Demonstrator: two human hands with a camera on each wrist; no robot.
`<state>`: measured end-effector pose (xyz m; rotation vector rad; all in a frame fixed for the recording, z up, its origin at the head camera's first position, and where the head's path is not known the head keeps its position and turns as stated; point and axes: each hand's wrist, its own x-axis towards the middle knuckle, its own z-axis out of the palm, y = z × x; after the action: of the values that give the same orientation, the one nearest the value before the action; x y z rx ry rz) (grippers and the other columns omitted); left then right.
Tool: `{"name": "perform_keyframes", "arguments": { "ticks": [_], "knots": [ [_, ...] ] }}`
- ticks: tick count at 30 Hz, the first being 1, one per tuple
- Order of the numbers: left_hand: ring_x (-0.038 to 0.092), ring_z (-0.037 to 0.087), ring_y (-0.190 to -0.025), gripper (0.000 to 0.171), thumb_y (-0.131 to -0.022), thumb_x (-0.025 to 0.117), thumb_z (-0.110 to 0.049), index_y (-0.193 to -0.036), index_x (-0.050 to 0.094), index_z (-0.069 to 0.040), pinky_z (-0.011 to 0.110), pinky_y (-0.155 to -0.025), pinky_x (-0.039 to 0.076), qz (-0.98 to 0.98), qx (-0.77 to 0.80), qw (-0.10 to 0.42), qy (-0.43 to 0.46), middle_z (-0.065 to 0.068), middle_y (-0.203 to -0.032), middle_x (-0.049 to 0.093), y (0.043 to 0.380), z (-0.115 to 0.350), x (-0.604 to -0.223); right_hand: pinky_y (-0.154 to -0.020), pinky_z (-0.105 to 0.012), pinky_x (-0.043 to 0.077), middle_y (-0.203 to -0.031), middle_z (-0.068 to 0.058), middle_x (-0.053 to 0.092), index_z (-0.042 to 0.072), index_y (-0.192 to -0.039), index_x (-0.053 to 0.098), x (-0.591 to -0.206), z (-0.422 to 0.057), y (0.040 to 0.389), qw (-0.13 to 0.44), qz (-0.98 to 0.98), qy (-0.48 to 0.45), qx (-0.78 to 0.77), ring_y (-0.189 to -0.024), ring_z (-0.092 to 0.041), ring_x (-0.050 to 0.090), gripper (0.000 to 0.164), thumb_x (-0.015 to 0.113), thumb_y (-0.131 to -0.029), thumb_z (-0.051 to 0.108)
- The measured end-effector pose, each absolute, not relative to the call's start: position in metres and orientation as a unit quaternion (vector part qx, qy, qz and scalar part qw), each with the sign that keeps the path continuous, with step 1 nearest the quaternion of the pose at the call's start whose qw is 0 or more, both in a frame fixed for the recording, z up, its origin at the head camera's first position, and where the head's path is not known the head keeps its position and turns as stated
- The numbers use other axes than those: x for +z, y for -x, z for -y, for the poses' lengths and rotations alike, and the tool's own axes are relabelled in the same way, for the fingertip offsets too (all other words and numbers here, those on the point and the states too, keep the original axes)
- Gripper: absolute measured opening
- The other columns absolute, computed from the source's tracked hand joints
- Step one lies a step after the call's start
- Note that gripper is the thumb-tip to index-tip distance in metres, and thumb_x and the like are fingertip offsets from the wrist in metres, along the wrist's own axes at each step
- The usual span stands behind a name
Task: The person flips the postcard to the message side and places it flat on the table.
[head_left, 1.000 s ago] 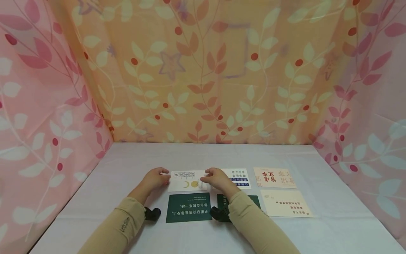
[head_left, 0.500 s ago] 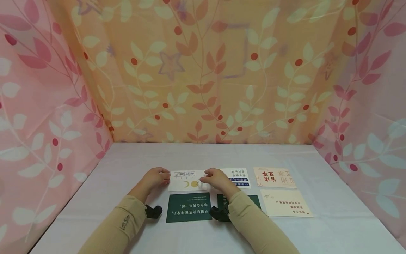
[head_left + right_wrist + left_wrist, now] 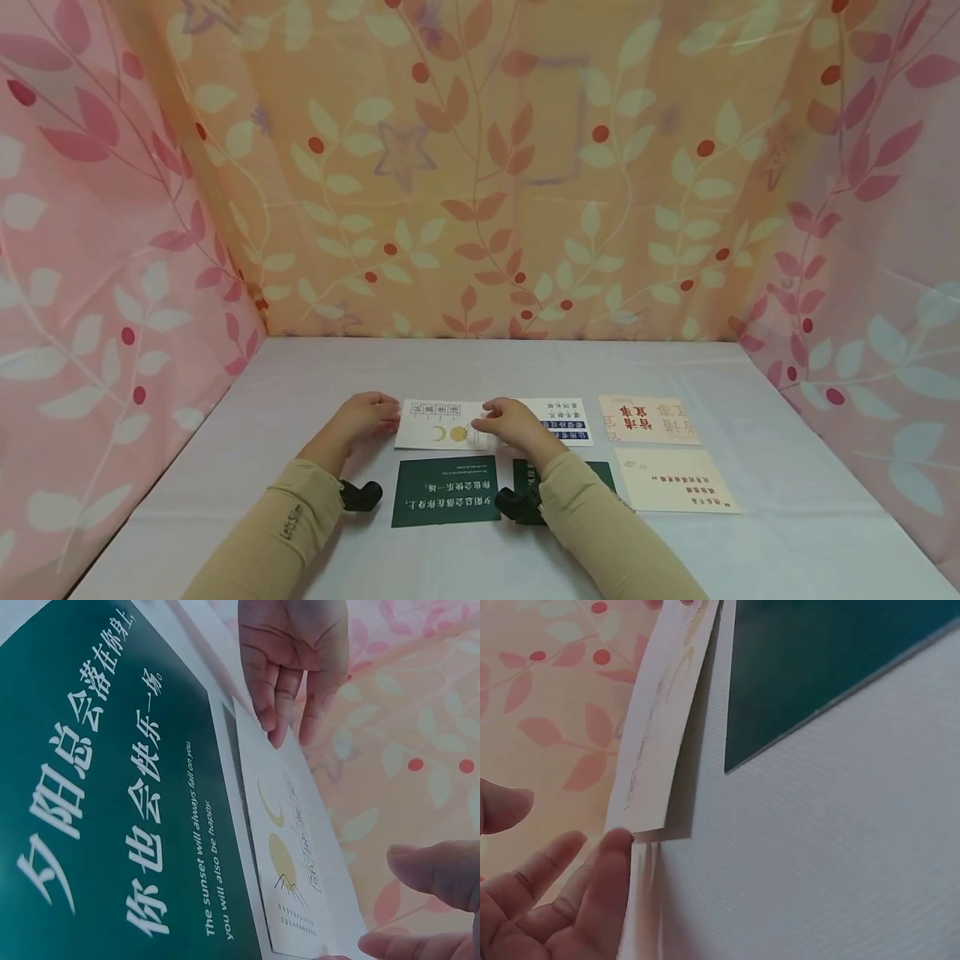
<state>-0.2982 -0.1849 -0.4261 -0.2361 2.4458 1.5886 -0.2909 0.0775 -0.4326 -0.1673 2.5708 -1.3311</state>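
A white card (image 3: 442, 423) printed with a yellow sun and moon lies between the two hands. In the left wrist view a shadow falls beside its near end (image 3: 656, 780), which looks slightly raised off the cloth. My left hand (image 3: 369, 421) is at the card's left edge, a fingertip touching its corner and the thumb (image 3: 506, 806) held apart. At the card's right end is my right hand (image 3: 517, 425), fingertips against the edge and thumb (image 3: 435, 870) spread away. Below the white card lies a dark green card (image 3: 446, 492) with white lettering.
A white card with blue bands (image 3: 566, 421) and a second green card (image 3: 600, 479) lie partly under the right arm. Farther right are a card with red characters (image 3: 648, 418) and a cream card (image 3: 675, 479). Patterned cloth walls (image 3: 480, 167) enclose the white table (image 3: 480, 362).
The sun-and-moon card's left end has risen a little, and the left hand has shifted slightly up and left with it. My right hand has stayed almost still.
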Motion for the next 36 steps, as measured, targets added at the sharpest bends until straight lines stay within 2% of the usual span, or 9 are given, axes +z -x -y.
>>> {"name": "perform_keyframes", "arguments": {
  "ticks": [8,18,28,36],
  "knots": [
    [0.062,0.015,-0.082,0.028,-0.09,0.055,-0.016,-0.113,0.058,-0.001,0.028,-0.071,0.051,-0.835,0.532,0.109,0.094,0.013,-0.109,0.061,0.302,0.184,-0.428,-0.086,-0.046,0.046,-0.114,-0.012,0.058,0.007,-0.121,0.055,-0.432,-0.077,0.292,0.126,-0.877,0.049,-0.461,-0.101,-0.026,0.054,0.05,0.067,-0.081,0.034],
    [0.059,0.017,-0.079,0.041,-0.082,0.062,-0.006,-0.123,0.054,-0.005,0.029,-0.066,0.05,-0.855,0.502,0.104,0.086,0.015,-0.108,0.058,0.3,0.181,-0.434,-0.086,-0.046,0.045,-0.113,-0.011,0.058,0.006,-0.122,0.055,-0.432,-0.077,0.291,0.123,-0.878,0.055,-0.459,-0.1,-0.026,0.054,0.051,0.067,-0.081,0.032],
    [0.059,0.016,-0.068,0.037,-0.083,0.06,-0.001,-0.119,0.055,-0.003,0.026,-0.06,0.052,-0.838,0.523,0.116,0.105,0.015,-0.099,0.057,0.302,0.181,-0.442,-0.084,-0.042,0.047,-0.111,-0.009,0.058,0.006,-0.124,0.053,-0.436,-0.079,0.292,0.112,-0.872,0.061,-0.472,-0.097,-0.022,0.054,0.047,0.068,-0.08,0.015],
    [0.059,0.016,-0.07,0.034,-0.084,0.059,0.0,-0.117,0.055,-0.002,0.026,-0.06,0.053,-0.837,0.526,0.114,0.101,0.014,-0.098,0.058,0.301,0.182,-0.445,-0.08,-0.039,0.048,-0.105,-0.006,0.06,0.006,-0.127,0.05,-0.435,-0.08,0.293,0.124,-0.865,0.047,-0.484,-0.092,-0.021,0.056,0.049,0.067,-0.081,0.013]
  ]
}}
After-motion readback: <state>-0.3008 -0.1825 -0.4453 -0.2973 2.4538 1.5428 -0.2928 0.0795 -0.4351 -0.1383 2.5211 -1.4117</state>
